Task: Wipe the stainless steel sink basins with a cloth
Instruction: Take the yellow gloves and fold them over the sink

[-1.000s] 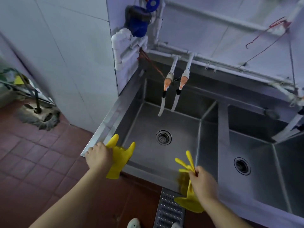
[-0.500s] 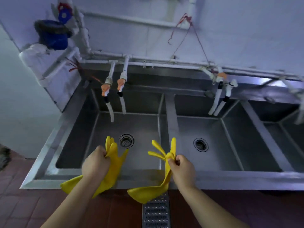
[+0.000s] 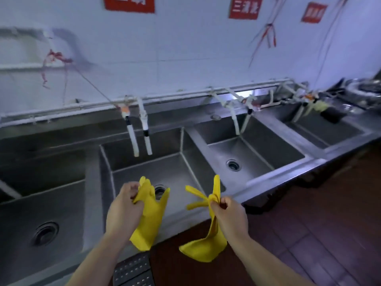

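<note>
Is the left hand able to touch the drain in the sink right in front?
Probably yes: the left hand hovers just beside that drain, nothing solid between, though it grips a yellow glove.

Your left hand covers the middle of the yellow glove it grips and part of the drain behind it. The leftmost basin and the floor grate run off the picture's edges. The red signs on the wall are cropped at the top and too blurred for you to read, and the clutter at the counter's far right end is too smeared to identify.
</note>
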Tool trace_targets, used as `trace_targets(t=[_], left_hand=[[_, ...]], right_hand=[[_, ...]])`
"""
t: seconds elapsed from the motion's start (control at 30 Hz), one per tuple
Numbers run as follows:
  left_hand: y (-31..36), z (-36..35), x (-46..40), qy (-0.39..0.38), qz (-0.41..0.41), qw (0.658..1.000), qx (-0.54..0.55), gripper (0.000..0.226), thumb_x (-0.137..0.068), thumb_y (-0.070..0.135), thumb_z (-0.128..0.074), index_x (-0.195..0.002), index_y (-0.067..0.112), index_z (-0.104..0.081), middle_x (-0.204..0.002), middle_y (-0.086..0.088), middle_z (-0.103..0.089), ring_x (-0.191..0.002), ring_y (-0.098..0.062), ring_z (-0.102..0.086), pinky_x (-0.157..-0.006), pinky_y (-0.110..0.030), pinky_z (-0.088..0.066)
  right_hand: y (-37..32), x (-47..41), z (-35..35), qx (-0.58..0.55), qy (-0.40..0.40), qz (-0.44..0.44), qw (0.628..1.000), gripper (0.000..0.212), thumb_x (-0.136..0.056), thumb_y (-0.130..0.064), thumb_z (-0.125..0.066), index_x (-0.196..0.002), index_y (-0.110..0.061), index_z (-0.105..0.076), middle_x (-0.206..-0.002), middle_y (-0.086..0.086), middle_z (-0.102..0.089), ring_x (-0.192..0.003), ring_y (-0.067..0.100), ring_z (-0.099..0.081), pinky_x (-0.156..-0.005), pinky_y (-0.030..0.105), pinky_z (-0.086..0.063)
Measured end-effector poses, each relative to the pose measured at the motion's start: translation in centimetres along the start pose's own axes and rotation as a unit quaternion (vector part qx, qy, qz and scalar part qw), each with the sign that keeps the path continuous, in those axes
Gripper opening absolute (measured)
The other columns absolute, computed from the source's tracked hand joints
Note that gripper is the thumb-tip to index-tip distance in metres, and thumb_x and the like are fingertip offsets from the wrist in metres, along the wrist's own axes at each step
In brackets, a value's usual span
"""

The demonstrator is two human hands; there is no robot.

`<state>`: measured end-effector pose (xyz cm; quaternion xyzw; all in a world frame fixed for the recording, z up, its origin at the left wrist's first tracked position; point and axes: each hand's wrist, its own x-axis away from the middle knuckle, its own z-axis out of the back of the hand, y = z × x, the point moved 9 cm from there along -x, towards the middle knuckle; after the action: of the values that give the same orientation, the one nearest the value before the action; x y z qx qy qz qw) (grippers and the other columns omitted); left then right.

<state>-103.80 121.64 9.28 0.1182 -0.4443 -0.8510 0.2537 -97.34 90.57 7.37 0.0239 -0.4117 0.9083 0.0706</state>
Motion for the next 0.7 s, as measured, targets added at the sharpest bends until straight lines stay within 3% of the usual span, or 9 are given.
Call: trace_targets(t=[0.17,0.3,0.5,0.6,0.7], left_hand=[[9.3,-11.4,0.5,-0.076,-0.078,0.994,-0.021,0.053,-0.083,0.008,-0.055,-0.128,0.035,-0.048,-0.128,0.002,-0.059,-0.112,-0.022,-0.057,-0.074,-0.032,-0.042],[15.3,-19.3,-0.2,-0.119,-0.125,0.985,-0.024,0.052,-0.082,0.009,-0.060,-0.130,0.023,-0.046,-0.119,-0.004,-0.062,-0.101,-0.025,-0.059,-0.072,-0.033,-0.041],[23.2,-31.0,-2.6,-0.184,-0.153,0.971,-0.006,0.036,-0.080,0.015,-0.065,-0.114,0.025,-0.057,-0.107,0.005,-0.066,-0.091,-0.019,-0.061,-0.071,-0.031,-0.044],[26.9,-36.4,-4.7,-0.218,-0.156,0.963,0.016,0.037,-0.075,0.008,-0.063,-0.104,0.029,-0.054,-0.097,0.009,-0.064,-0.082,-0.014,-0.057,-0.066,-0.032,-0.044],[29.9,-41.3,-7.3,-0.256,-0.127,0.957,0.056,0.038,-0.073,0.004,-0.062,-0.099,0.029,-0.051,-0.095,0.008,-0.062,-0.086,-0.019,-0.059,-0.072,-0.035,-0.048]], right_hand=[[7.6,-4.3,11.1,0.001,0.080,-0.051,0.995,0.031,-0.084,-0.041,-0.062,-0.063,-0.026,-0.044,-0.064,-0.008,-0.051,-0.068,0.016,-0.052,-0.049,0.026,-0.028],[12.9,-6.6,17.8,-0.008,0.155,-0.107,0.982,0.031,-0.083,-0.043,-0.061,-0.062,-0.024,-0.048,-0.062,-0.007,-0.055,-0.061,0.006,-0.050,-0.047,0.026,-0.031],[18.8,-11.5,24.8,-0.036,0.229,-0.148,0.961,0.038,-0.083,-0.041,-0.063,-0.056,-0.021,-0.046,-0.052,-0.007,-0.049,-0.052,0.007,-0.045,-0.050,0.031,-0.035],[20.1,-15.0,27.9,-0.028,0.260,-0.149,0.954,0.042,-0.084,-0.042,-0.064,-0.055,-0.019,-0.044,-0.051,-0.007,-0.047,-0.050,0.008,-0.043,-0.046,0.028,-0.030],[20.9,-19.0,30.4,-0.035,0.274,-0.154,0.949,0.043,-0.085,-0.040,-0.065,-0.055,-0.018,-0.043,-0.051,-0.007,-0.046,-0.051,0.009,-0.042,-0.048,0.029,-0.030]])
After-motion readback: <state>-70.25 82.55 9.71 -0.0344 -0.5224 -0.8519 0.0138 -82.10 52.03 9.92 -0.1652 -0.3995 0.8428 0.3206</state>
